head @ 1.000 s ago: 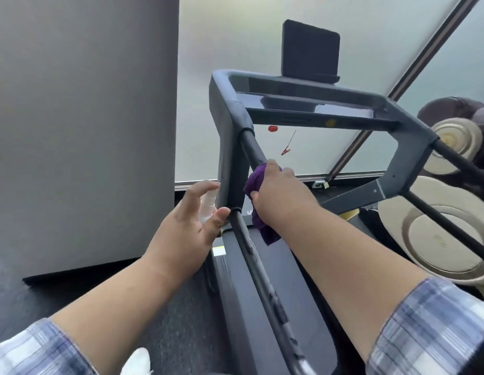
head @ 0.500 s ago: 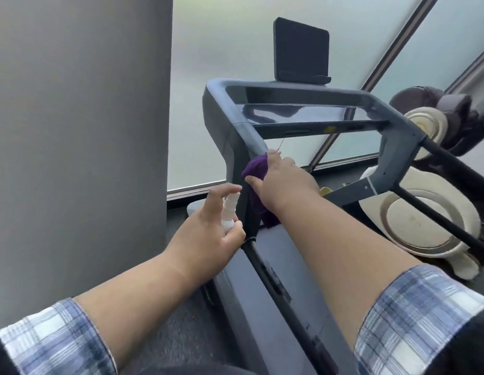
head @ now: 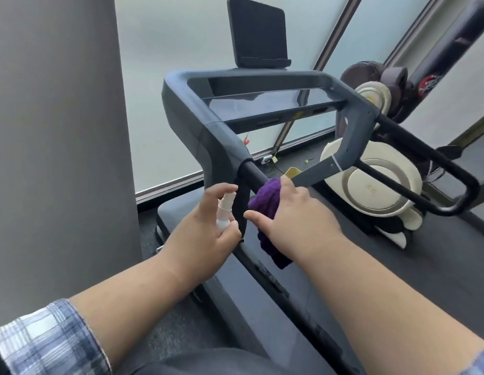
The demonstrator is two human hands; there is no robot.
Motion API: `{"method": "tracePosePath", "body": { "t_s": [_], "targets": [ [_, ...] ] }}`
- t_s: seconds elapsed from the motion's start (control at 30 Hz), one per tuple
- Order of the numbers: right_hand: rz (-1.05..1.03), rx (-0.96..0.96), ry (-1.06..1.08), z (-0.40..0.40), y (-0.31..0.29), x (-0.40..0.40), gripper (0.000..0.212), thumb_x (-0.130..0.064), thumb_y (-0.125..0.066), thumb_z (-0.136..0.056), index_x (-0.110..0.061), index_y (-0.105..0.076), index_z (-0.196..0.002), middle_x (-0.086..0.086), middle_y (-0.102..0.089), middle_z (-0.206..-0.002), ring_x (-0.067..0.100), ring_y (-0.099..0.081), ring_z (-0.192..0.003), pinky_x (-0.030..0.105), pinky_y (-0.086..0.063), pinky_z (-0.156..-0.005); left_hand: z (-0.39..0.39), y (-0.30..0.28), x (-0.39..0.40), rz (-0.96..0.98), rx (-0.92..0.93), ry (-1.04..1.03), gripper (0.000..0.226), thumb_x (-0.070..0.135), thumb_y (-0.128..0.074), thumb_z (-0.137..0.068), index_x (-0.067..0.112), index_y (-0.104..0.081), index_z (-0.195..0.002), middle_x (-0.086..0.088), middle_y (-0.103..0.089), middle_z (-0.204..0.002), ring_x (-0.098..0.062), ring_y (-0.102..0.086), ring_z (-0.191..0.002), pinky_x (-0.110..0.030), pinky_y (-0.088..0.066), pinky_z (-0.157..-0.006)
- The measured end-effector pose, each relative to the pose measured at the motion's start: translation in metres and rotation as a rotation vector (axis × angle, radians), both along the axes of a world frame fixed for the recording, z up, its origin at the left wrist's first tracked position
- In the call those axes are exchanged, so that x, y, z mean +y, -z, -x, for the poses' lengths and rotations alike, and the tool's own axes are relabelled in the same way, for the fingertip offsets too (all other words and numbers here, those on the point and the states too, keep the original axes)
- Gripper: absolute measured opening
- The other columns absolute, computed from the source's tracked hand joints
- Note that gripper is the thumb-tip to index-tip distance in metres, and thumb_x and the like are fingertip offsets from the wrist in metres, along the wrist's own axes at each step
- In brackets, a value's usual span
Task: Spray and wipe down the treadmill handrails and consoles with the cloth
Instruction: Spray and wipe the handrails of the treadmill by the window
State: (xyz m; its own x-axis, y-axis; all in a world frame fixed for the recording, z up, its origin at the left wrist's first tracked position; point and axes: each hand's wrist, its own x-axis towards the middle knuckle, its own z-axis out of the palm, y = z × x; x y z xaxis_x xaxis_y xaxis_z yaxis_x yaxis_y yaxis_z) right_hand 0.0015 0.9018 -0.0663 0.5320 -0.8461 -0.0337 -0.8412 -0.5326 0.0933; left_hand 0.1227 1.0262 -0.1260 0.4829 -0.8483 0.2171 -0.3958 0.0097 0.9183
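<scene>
A dark grey treadmill frame [head: 197, 123] fills the middle of the head view, its glossy console [head: 265, 104] across the top and a black screen [head: 258, 33] standing above it. My right hand [head: 297, 215] presses a purple cloth [head: 265, 201] onto the black left handrail [head: 253, 171], just below where the rail joins the frame. Part of the cloth hangs down under my palm. My left hand [head: 205, 226] grips a small white spray bottle [head: 224, 211] left of the rail, index finger over its top.
A grey pillar [head: 59, 131] stands close on the left. Frosted windows [head: 176, 50] run behind the treadmill. To the right sit a cream and brown machine [head: 376, 190] and the black right handrail [head: 425, 163]. The treadmill deck [head: 262, 293] lies below my arms.
My right hand has slid the cloth a little down the left handrail, off the frame joint. My left hand, bottle hidden at first, still holds the bottle beside the rail. The view has shifted.
</scene>
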Motion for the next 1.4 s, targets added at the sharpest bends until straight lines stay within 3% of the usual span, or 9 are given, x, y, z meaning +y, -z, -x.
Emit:
{"method": "tracePosePath", "body": {
  "t_s": [0.13,0.23,0.43,0.6,0.83,1.0,1.1,1.23,1.4],
  "targets": [
    [0.010,-0.027,0.028,-0.039,0.000,-0.009,0.082,-0.074,-0.050,-0.086,-0.015,-0.030,-0.139,0.014,-0.052,-0.127,0.036,-0.059,-0.112,0.045,-0.050,-0.081,-0.011,-0.001,0.004,0.029,-0.038,0.007,0.060,-0.002,-0.052,-0.088,0.045,-0.030,-0.120,-0.011,-0.055,-0.084,-0.023,-0.047,-0.060,-0.033,-0.045,-0.059],
    [0.001,-0.027,-0.010,-0.064,0.000,-0.017,0.073,-0.066,-0.057,-0.088,-0.014,-0.033,-0.135,0.014,-0.051,-0.126,0.037,-0.059,-0.112,0.046,-0.051,-0.083,-0.018,-0.001,0.006,0.039,-0.105,0.003,0.070,-0.002,-0.052,-0.089,0.059,-0.026,-0.111,0.003,-0.048,-0.088,-0.014,-0.044,-0.061,-0.019,-0.040,-0.057],
    [-0.012,-0.037,-0.057,-0.067,0.002,-0.024,0.075,-0.056,-0.060,-0.090,-0.022,-0.023,-0.147,0.014,-0.047,-0.133,0.039,-0.057,-0.115,0.047,-0.052,-0.081,-0.007,0.001,0.006,0.007,-0.044,-0.028,0.057,0.003,-0.054,-0.088,0.045,-0.032,-0.121,0.001,-0.059,-0.092,-0.030,-0.056,-0.070,-0.043,-0.046,-0.068],
    [-0.056,-0.047,-0.090,-0.050,0.000,-0.024,0.084,-0.051,-0.060,-0.091,-0.032,-0.009,-0.155,0.015,-0.046,-0.136,0.041,-0.053,-0.120,0.045,-0.048,-0.076,0.026,-0.007,0.008,0.007,-0.025,-0.051,0.057,0.010,-0.054,-0.088,0.053,-0.033,-0.119,0.002,-0.059,-0.084,-0.023,-0.056,-0.066,-0.049,-0.052,-0.071],
    [-0.091,-0.059,-0.091,0.032,0.000,-0.007,0.074,-0.043,-0.064,-0.089,-0.031,-0.018,-0.146,0.014,-0.048,-0.121,0.042,-0.057,-0.108,0.049,-0.053,-0.074,0.099,-0.006,0.016,0.008,0.022,-0.081,0.054,0.012,-0.053,-0.088,0.050,-0.035,-0.122,-0.005,-0.059,-0.084,-0.019,-0.046,-0.054,-0.046,-0.047,-0.057],
    [-0.109,-0.065,-0.108,0.110,0.001,0.009,0.076,-0.047,-0.063,-0.090,-0.033,-0.015,-0.147,0.014,-0.048,-0.125,0.040,-0.058,-0.110,0.043,-0.047,-0.072,0.169,-0.005,0.023,-0.033,-0.009,-0.101,0.056,0.013,-0.055,-0.089,0.059,-0.034,-0.113,0.002,-0.058,-0.083,-0.012,-0.049,-0.056,-0.026,-0.044,-0.054],
    [-0.113,-0.067,-0.115,0.159,0.000,0.021,0.079,-0.049,-0.061,-0.091,-0.035,-0.011,-0.151,0.015,-0.048,-0.128,0.040,-0.057,-0.113,0.045,-0.050,-0.078,0.211,-0.004,0.025,-0.050,-0.005,-0.106,0.062,0.015,-0.055,-0.088,0.068,-0.029,-0.108,0.000,-0.060,-0.084,-0.017,-0.055,-0.062,-0.038,-0.051,-0.064],
    [-0.095,-0.095,-0.136,0.219,0.001,0.035,0.081,-0.049,-0.062,-0.091,-0.034,-0.011,-0.153,0.014,-0.050,-0.129,0.037,-0.057,-0.113,0.039,-0.044,-0.074,0.260,-0.001,0.032,-0.076,-0.007,-0.131,0.055,0.019,-0.054,-0.087,0.063,-0.033,-0.112,0.003,-0.061,-0.089,-0.022,-0.059,-0.070,-0.045,-0.054,-0.072],
    [-0.032,-0.218,-0.145,0.281,0.017,0.051,0.084,-0.051,-0.062,-0.091,-0.038,-0.008,-0.154,0.009,-0.044,-0.137,0.032,-0.057,-0.114,0.039,-0.048,-0.087,0.302,-0.003,0.046,-0.061,-0.019,-0.167,0.053,0.015,-0.056,-0.087,0.056,-0.037,-0.115,0.006,-0.059,-0.077,-0.013,-0.049,-0.056,-0.033,-0.045,-0.060]
  ]
}}
